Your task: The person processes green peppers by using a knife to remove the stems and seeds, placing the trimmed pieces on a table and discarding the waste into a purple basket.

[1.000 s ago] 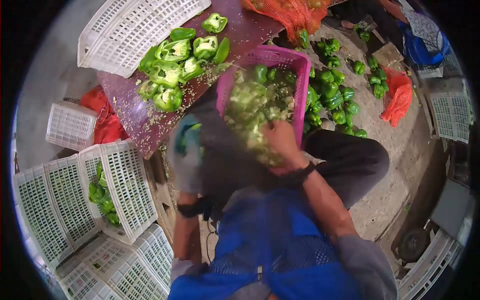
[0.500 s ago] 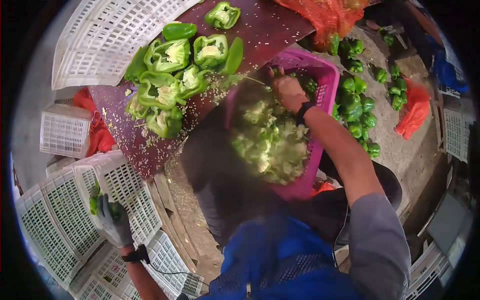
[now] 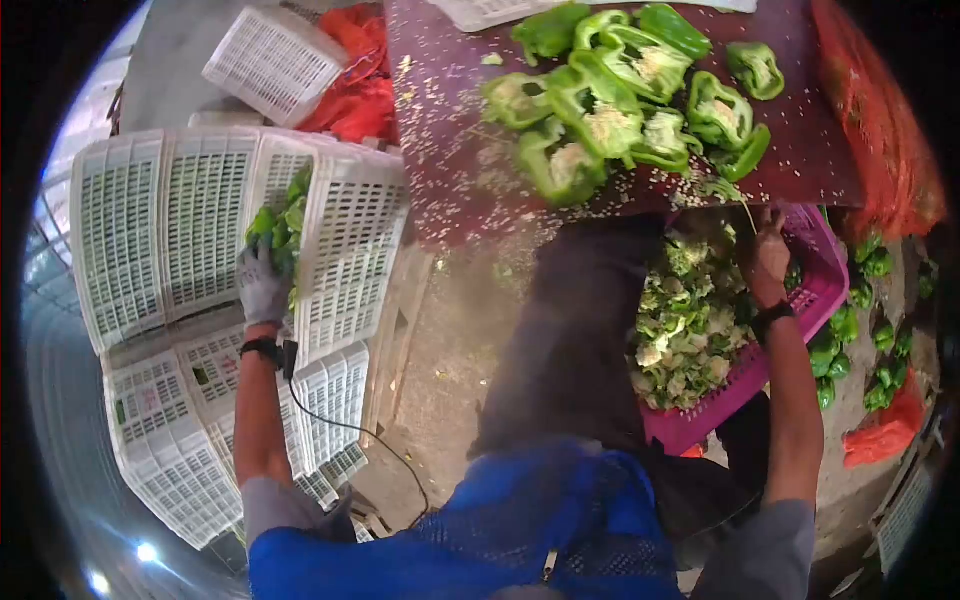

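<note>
My left hand (image 3: 262, 280), in a grey glove, reaches into a white crate (image 3: 350, 250) at the left. Its fingers are at green pepper pieces (image 3: 287, 222) there; whether it grips one is unclear. My right hand (image 3: 768, 250), bare, is over the pink basket (image 3: 825, 262), just below the table edge. Its fingers are partly hidden, and what they hold cannot be made out. Pepper cores and trimmings (image 3: 690, 320) fill much of the basket. Cut green peppers (image 3: 605, 110) lie among scattered seeds on the dark red table (image 3: 440, 120).
More stacked white crates (image 3: 160, 400) stand at the left, with another white crate (image 3: 275, 65) beyond them beside red netting (image 3: 355, 70). Whole green peppers (image 3: 825, 355) lie on the floor at the right. A red mesh bag (image 3: 885, 130) hangs at the table's right side.
The whole view has shifted, so the table and crates appear farther right. My left hand has moved from beside the crate's slats to the pepper pieces inside. My right hand remains at the basket.
</note>
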The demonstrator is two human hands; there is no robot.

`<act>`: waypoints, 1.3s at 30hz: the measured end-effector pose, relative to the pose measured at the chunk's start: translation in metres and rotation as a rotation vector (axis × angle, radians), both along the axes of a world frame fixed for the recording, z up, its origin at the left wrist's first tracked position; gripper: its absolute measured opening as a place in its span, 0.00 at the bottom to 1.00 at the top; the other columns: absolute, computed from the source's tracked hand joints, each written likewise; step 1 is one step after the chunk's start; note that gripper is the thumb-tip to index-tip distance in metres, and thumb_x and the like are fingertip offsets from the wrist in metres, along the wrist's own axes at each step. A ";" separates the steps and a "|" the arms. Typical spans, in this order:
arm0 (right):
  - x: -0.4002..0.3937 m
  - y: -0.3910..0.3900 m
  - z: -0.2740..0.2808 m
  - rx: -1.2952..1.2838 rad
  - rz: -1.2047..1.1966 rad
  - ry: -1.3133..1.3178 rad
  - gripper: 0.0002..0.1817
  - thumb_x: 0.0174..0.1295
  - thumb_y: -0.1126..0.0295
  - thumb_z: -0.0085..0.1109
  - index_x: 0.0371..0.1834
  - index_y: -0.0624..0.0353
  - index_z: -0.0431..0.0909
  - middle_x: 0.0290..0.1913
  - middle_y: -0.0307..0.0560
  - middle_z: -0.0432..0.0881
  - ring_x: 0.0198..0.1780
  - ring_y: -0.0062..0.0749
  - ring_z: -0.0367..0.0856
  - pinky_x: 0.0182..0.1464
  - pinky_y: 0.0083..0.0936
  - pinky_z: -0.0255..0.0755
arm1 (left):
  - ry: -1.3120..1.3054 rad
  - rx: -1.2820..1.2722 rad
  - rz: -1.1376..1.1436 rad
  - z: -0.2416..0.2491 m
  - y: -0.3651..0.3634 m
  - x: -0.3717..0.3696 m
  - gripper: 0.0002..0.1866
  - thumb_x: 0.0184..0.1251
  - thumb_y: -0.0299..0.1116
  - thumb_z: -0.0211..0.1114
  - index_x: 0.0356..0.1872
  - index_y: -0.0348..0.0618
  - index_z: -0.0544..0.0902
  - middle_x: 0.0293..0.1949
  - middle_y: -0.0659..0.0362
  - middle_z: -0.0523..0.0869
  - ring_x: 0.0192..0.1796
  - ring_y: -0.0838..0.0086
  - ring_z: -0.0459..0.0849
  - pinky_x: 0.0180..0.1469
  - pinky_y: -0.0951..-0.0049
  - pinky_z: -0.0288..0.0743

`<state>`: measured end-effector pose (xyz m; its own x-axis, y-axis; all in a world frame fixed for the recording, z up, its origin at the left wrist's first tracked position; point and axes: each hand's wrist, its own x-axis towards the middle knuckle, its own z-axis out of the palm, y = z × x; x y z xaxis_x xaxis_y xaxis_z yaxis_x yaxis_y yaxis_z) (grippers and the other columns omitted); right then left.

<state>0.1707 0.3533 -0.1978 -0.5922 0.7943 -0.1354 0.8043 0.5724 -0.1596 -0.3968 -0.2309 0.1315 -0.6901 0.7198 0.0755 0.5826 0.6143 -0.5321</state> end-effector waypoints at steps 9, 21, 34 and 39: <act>0.024 -0.065 0.127 -0.065 -0.300 0.383 0.41 0.54 0.60 0.82 0.66 0.73 0.75 0.48 0.66 0.85 0.45 0.67 0.90 0.55 0.53 0.85 | -0.320 0.900 -0.102 0.007 0.076 0.100 0.27 0.85 0.33 0.67 0.79 0.34 0.78 0.76 0.43 0.82 0.76 0.53 0.82 0.78 0.56 0.74; 0.081 -0.213 0.264 -1.159 -0.639 1.425 0.33 0.69 0.59 0.76 0.71 0.67 0.78 0.30 0.33 0.78 0.21 0.18 0.72 0.24 0.19 0.66 | -1.943 1.111 -0.115 -0.069 0.228 0.394 0.29 0.89 0.31 0.60 0.85 0.38 0.69 0.73 0.52 0.83 0.69 0.61 0.86 0.73 0.59 0.82; 0.077 -0.284 0.320 -0.496 -0.143 1.157 0.41 0.54 0.69 0.87 0.72 0.65 0.76 0.57 0.49 0.86 0.56 0.43 0.88 0.58 0.42 0.83 | -2.370 1.039 -0.150 -0.037 0.201 0.473 0.32 0.94 0.49 0.53 0.87 0.44 0.64 0.79 0.52 0.77 0.76 0.62 0.81 0.76 0.53 0.80; 0.065 -0.336 0.330 -0.153 0.002 0.822 0.38 0.57 0.68 0.85 0.73 0.56 0.78 0.69 0.60 0.78 0.58 0.61 0.87 0.57 0.45 0.85 | -2.107 1.099 -0.364 -0.046 0.190 0.483 0.28 0.89 0.44 0.61 0.81 0.45 0.70 0.74 0.54 0.81 0.72 0.64 0.84 0.72 0.60 0.82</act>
